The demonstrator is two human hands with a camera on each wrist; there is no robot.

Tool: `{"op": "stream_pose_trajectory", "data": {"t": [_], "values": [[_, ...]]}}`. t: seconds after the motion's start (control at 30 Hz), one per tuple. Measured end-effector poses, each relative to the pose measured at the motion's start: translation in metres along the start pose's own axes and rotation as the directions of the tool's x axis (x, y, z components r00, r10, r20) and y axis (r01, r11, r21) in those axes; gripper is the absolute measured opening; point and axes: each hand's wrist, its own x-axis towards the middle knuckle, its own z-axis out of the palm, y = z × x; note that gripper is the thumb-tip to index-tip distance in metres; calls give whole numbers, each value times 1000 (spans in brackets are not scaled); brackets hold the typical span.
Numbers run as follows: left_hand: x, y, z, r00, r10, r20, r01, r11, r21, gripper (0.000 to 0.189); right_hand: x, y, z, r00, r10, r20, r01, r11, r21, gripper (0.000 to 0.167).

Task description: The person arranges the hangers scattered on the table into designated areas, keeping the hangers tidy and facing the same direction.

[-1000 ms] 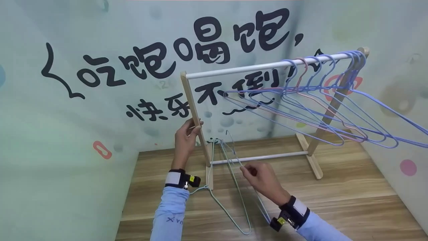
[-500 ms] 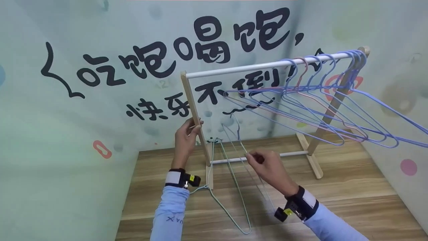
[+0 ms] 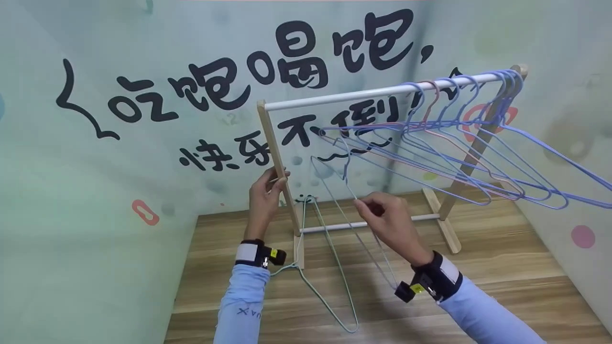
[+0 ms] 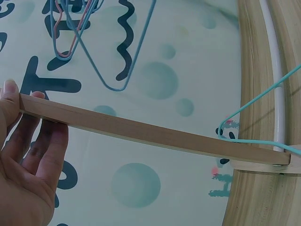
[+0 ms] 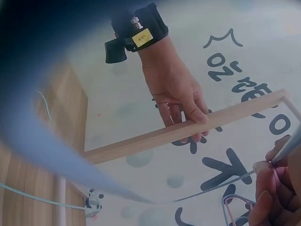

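Note:
In the head view my left hand [image 3: 264, 196] holds the left wooden post [image 3: 269, 134] of a hanger rack partway up. The left wrist view shows my thumb and fingers on either side of that post [image 4: 155, 135]. My right hand [image 3: 392, 222] pinches one side of a light blue wire clothes hanger [image 3: 345, 167], raised below the top bar with its hook upward. Close to the right wrist camera its wire [image 5: 70, 162] is blurred. A pale green hanger [image 3: 356, 322] leans at the foot of the left post.
Several blue hangers and one pink hanger [image 3: 437, 98] hang on the right part of the white top bar [image 3: 325, 99]. A white lower bar [image 3: 423, 218] joins the posts above the wood-patterned floor [image 3: 497, 277]. Behind stands a lettered wall [image 3: 215, 28].
My right hand has risen and moved rightward with the light blue hanger, whose hook is now higher. My left hand has stayed on the post, and the green hanger has not moved.

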Motion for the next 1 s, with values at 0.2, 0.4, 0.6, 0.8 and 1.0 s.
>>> {"op": "stream_pose_trajectory", "data": {"t": [0.2, 0.4, 0.6, 0.8, 1.0], "values": [[-1, 1, -2, 1000, 11, 7, -10, 1000, -12, 34, 6, -8, -2, 999, -14, -44, 14, 1000, -10, 14], [-3, 1, -4, 1000, -1, 16, 1, 1000, -20, 33, 13, -14, -4, 997, -32, -73, 32, 999, -1, 14], [-4, 1, -6, 1000, -10, 28, 11, 1000, -22, 34, 19, -22, -9, 993, -48, -111, 50, 999, 11, 14], [-4, 1, -8, 999, 15, 34, -14, 1000, -26, 32, 24, -31, -14, 991, -52, -121, 56, 998, 25, 12], [-6, 0, -9, 999, 31, 34, -30, 999, -25, 33, 29, -53, -20, 989, -56, -137, 56, 998, 0, 12]]}}
